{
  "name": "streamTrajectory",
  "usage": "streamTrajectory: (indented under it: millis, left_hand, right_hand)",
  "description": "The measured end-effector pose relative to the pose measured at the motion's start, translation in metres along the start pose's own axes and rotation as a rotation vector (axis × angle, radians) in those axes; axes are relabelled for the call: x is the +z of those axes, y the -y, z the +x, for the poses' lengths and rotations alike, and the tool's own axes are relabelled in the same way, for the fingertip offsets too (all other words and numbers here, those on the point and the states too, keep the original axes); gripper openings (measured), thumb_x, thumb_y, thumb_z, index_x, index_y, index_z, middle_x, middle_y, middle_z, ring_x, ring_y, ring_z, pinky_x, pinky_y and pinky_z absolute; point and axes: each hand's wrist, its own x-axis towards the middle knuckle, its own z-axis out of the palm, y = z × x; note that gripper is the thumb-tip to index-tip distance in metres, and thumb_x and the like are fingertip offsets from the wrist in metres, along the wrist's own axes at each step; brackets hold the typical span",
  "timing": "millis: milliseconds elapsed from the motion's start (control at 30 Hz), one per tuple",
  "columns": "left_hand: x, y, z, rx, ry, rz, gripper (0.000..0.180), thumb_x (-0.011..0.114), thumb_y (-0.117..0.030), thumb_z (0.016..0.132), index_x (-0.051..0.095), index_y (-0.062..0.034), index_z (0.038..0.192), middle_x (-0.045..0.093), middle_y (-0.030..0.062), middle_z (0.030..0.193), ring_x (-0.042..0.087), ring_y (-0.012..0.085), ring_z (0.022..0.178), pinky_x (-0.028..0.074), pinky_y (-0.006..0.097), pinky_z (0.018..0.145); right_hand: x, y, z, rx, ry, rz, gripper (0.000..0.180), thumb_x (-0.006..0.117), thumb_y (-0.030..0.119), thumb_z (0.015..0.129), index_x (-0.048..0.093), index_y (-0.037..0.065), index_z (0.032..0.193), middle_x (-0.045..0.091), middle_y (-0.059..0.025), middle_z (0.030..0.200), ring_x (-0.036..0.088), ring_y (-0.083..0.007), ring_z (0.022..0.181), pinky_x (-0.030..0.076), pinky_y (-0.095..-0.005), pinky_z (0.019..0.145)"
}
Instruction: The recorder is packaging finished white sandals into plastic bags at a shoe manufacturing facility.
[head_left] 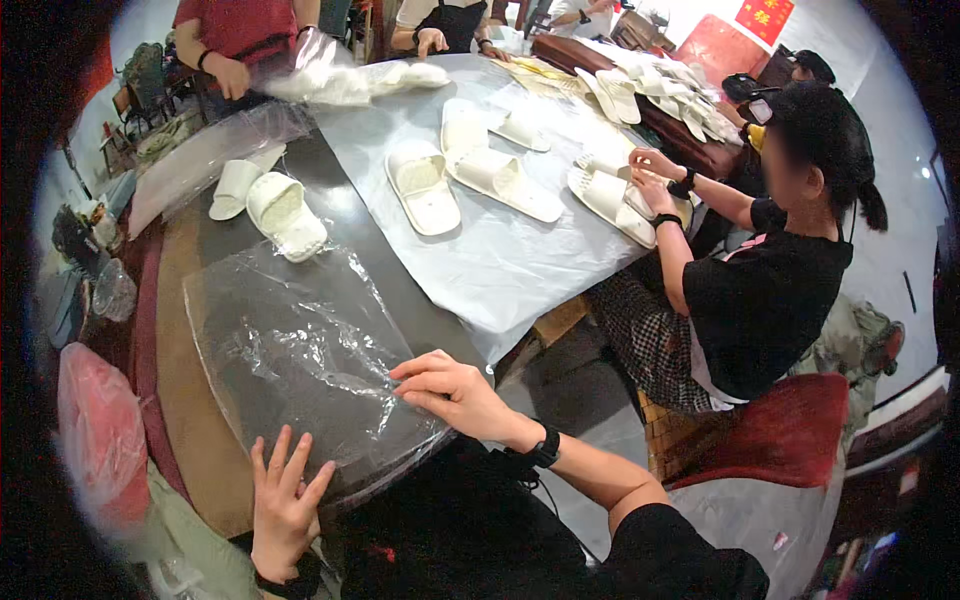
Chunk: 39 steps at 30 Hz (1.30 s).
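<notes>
A clear plastic bag (300, 345) lies crinkled on the dark tabletop in front of me. My right hand (458, 397), with a dark band on the wrist, has its fingertips closed at the bag's right edge. My left hand (287, 495) is at the bag's near edge, its fingers spread and nothing held in them. Beyond the bag's far end sits a white slipper (275, 195), its near end at or under the plastic; I cannot tell which. Next to it on the left is a second white slipper (236, 186).
White slippers (422, 190) lie on a pale sheet (470, 285) covering the table. At right, a seated person (765, 270) handles a slipper (604, 192). Across the table, a person in red (245, 40) is by blurred clear plastic (320, 75). More slippers (680, 95) are heaped far right.
</notes>
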Motion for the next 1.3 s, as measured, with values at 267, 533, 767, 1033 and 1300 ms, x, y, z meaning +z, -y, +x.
streamTrajectory:
  millis: [267,533,767,1033,1300]
  left_hand:
    - [0.005,0.022,-0.009,-0.153,-0.013,-0.086,0.052,0.057,0.008,0.073,0.066,-0.0039,0.123,0.053,0.0217,0.147,0.044,0.0477,0.142,0.026,0.071,0.116]
    - [0.008,0.023,-0.010,-0.163,-0.080,-0.070,0.054,0.060,0.005,0.073,0.064,-0.0013,0.127,0.056,0.0225,0.144,0.049,0.0456,0.136,0.034,0.063,0.112]
    - [0.006,0.023,-0.009,-0.157,-0.160,-0.109,0.055,0.067,0.000,0.071,0.065,0.0003,0.126,0.058,0.0211,0.142,0.057,0.0407,0.121,0.044,0.053,0.098]
    - [0.007,0.022,-0.009,-0.161,-0.142,-0.133,0.059,0.072,-0.004,0.067,0.066,-0.0013,0.126,0.059,0.0172,0.142,0.057,0.0377,0.116,0.046,0.049,0.096]
    - [0.008,0.022,-0.005,-0.159,-0.136,-0.144,0.057,0.071,-0.009,0.070,0.067,-0.0026,0.126,0.060,0.0196,0.141,0.058,0.0404,0.116,0.045,0.051,0.101]
  right_hand:
    - [-0.032,-0.004,0.020,-0.055,0.087,-0.125,0.015,0.072,0.004,0.092,0.076,0.002,0.106,0.069,-0.0086,0.124,0.063,-0.0243,0.107,0.052,-0.0362,0.092]
    - [-0.120,-0.039,0.060,0.183,-0.125,-0.308,0.029,0.069,0.006,0.092,0.073,0.010,0.120,0.061,-0.0109,0.138,0.066,-0.0217,0.111,0.056,-0.0315,0.084]
    - [-0.194,-0.102,0.118,0.193,-0.221,-0.789,0.032,0.067,0.012,0.092,0.073,0.015,0.123,0.055,-0.0139,0.143,0.049,-0.0375,0.132,0.047,-0.0490,0.102]
    - [-0.172,-0.136,0.183,0.307,-0.126,-0.974,0.046,0.060,0.010,0.093,0.059,0.011,0.139,0.052,-0.0217,0.135,0.048,-0.0428,0.127,0.043,-0.0537,0.104]
    - [-0.150,-0.150,0.240,0.350,0.173,-0.525,0.034,0.055,0.001,0.089,0.057,0.003,0.122,0.056,-0.0200,0.116,0.052,-0.0402,0.110,0.049,-0.0439,0.088]
